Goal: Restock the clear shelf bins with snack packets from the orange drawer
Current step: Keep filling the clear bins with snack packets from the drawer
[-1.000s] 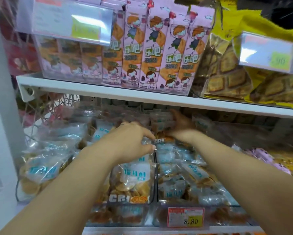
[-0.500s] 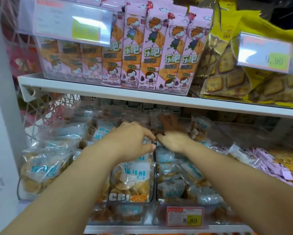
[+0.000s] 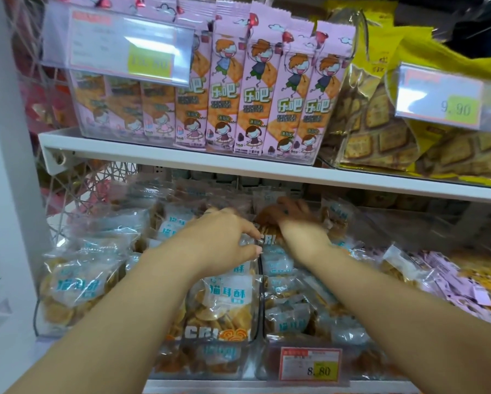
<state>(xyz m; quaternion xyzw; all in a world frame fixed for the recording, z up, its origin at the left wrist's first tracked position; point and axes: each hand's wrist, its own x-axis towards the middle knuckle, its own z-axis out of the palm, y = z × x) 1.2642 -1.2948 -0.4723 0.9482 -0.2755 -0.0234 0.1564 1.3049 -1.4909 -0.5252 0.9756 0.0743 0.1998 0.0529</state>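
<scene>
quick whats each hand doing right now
left hand: pinching a clear snack packet by its top edge
right hand: blurred among packets at the back, cannot tell

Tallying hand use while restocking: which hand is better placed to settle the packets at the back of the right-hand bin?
Right, likely. The right hand reaches deep into the right bin, over its rear packets, though blurred. The left hand sits nearer, over the left bin.
</scene>
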